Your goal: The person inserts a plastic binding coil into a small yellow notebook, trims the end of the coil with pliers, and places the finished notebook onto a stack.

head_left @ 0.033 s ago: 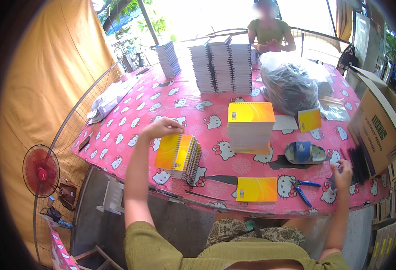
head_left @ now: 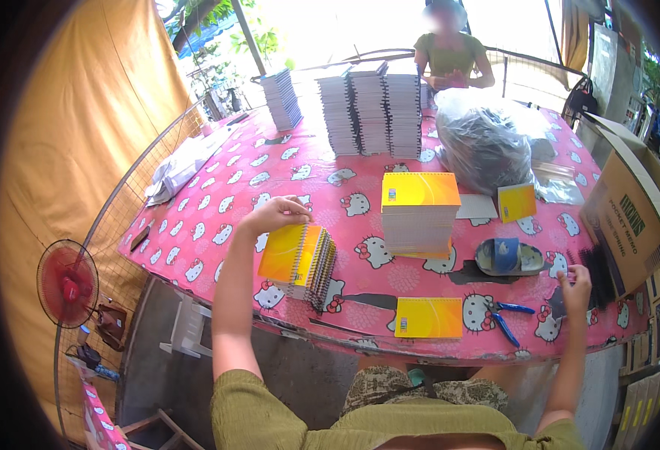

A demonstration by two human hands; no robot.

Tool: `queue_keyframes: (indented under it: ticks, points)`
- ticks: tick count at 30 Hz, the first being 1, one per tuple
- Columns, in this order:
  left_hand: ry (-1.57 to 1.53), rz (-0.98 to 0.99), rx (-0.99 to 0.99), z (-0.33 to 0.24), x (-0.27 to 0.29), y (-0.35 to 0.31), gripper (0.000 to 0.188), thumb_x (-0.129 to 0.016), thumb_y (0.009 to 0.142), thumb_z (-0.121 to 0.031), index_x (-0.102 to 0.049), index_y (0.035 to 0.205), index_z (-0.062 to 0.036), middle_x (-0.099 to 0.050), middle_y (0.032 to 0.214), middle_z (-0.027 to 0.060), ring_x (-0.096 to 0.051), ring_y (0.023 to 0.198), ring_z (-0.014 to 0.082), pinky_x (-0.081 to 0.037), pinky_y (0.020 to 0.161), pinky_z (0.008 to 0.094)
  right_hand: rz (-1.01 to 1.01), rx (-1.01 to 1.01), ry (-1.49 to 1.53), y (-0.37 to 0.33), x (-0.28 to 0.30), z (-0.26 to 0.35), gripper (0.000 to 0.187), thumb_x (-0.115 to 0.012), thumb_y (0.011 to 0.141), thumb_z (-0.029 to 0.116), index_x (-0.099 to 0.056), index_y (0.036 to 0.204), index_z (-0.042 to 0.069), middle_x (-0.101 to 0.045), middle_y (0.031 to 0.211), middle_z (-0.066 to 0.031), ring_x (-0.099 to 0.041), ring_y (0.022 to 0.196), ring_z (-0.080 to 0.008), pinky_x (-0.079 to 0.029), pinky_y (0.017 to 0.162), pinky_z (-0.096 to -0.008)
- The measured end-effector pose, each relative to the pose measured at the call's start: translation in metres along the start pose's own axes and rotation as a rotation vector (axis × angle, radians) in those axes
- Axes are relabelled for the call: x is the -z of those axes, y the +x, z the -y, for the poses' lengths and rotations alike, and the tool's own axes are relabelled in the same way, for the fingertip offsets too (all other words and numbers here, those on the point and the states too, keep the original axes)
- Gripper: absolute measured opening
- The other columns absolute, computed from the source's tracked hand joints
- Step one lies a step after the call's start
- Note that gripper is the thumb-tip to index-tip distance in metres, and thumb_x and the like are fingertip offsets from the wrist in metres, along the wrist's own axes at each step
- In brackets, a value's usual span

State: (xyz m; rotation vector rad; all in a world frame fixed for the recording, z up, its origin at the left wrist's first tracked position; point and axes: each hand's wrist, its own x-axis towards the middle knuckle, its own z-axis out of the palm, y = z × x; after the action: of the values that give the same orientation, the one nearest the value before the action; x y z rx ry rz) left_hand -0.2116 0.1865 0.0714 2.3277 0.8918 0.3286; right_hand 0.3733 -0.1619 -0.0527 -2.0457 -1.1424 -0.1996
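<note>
My left hand (head_left: pixel 277 213) is at the far end of a stack of yellow-orange spiral notebooks (head_left: pixel 300 259), its fingers pinched at the coil end of the top notebook. These notebooks lean in a staggered row, coils toward the right. At the right edge of the table, my right hand (head_left: pixel 576 287) has its fingers curled together beside a bundle of black binding coils (head_left: pixel 598 271). Whatever it may hold is too small to make out. Between my hands lie a single yellow notebook (head_left: pixel 429 318) and blue-handled cutters (head_left: pixel 508 321), their handles spread.
A tall notebook pile (head_left: pixel 420 214) stands mid-table, near a slide sandal (head_left: pixel 508 257). Behind are tall book stacks (head_left: pixel 371 109) and a stuffed plastic bag (head_left: pixel 483 139). An open cardboard box (head_left: pixel 630 214) stands right. A person (head_left: pixel 453 56) sits across the table; a red fan (head_left: pixel 69 285) stands left.
My right hand has shifted slightly to the right, and my left hand a little to the right at the coil end. The other things on the table look the same.
</note>
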Motion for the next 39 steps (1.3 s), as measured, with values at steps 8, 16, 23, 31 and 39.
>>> queue_keyframes:
  ticks: [8, 16, 23, 31, 39]
  points:
    - [-0.225, -0.211, 0.105, -0.009, -0.050, 0.000, 0.019, -0.068, 0.084, -0.012, -0.072, 0.101, -0.0047, -0.066, 0.096, 0.0075, -0.060, 0.091, 0.0143, -0.047, 0.082, 0.0282, 0.144, -0.178, -0.410, 0.055, -0.004, -0.060, 0.036, -0.076, 0.074, 0.020, -0.059, 0.099, -0.001, -0.055, 0.101, -0.0159, -0.057, 0.093, -0.0353, -0.045, 0.082, -0.0421]
    - [0.201, -0.274, 0.038, -0.010, -0.047, -0.008, 0.029, -0.069, 0.084, -0.017, -0.069, 0.110, -0.0043, -0.066, 0.106, 0.0109, -0.062, 0.093, 0.0158, -0.050, 0.081, 0.0292, 0.139, 0.213, -0.015, -0.001, -0.028, 0.075, 0.035, -0.075, 0.071, 0.016, -0.061, 0.099, 0.001, -0.060, 0.100, -0.0163, -0.055, 0.102, -0.0347, -0.045, 0.086, -0.0421]
    - [-0.257, -0.690, 0.009, -0.113, -0.083, -0.052, 0.033, -0.067, 0.087, -0.022, -0.064, 0.116, -0.0052, -0.066, 0.110, 0.0096, -0.062, 0.101, 0.0179, -0.047, 0.089, 0.0316, 0.708, 0.589, 0.137, -0.080, -0.079, 0.183, 0.056, -0.075, 0.072, 0.021, -0.054, 0.119, 0.001, -0.054, 0.120, -0.0187, -0.050, 0.113, -0.0358, -0.041, 0.097, -0.0412]
    - [-0.867, -0.189, 0.322, -0.118, -0.238, -0.057, 0.068, -0.066, 0.088, -0.014, -0.027, 0.142, -0.0001, -0.045, 0.130, 0.0231, -0.052, 0.114, 0.0233, -0.046, 0.093, 0.0331, 1.097, 0.497, -0.025, -0.044, -0.093, 0.199, 0.058, -0.081, 0.065, 0.027, -0.053, 0.110, 0.002, -0.053, 0.107, -0.0207, -0.050, 0.107, -0.0374, -0.042, 0.090, -0.0434]
    - [-0.831, -0.354, 0.131, -0.146, -0.266, -0.056, 0.063, -0.057, 0.086, 0.005, -0.031, 0.143, -0.0091, -0.050, 0.116, 0.0155, -0.053, 0.093, 0.0176, -0.048, 0.079, 0.0318, 0.645, 0.537, 0.260, -0.086, -0.056, 0.214, 0.043, -0.079, 0.068, 0.012, -0.048, 0.097, 0.003, -0.054, 0.091, -0.0136, -0.058, 0.085, -0.0308, -0.048, 0.074, -0.0383]
